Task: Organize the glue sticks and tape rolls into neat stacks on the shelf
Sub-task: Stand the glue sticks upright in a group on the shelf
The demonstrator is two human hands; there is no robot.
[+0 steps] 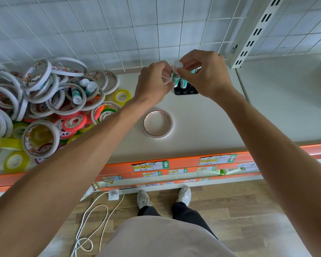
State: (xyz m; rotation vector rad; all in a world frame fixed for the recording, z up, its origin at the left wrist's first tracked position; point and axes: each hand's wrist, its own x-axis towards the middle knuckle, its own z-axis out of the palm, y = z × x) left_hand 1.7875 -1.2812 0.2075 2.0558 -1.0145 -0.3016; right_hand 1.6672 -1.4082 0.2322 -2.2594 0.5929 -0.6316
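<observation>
A green-and-white glue stick (175, 78) is pinched at its white cap by the right hand (208, 76) over a black slotted tray (185, 91) at the back of the shelf (202, 123). The left hand (153, 80) is curled against the stick's side, its grip unclear. The stick's print cannot be read. One tape roll (158, 125) lies apart from the heaped tape rolls (44, 108). Handwritten price labels (150, 166) are illegible.

Green-white glue stick (175, 78), black tray (186, 92), possibly cream shelf (202, 125)
</observation>
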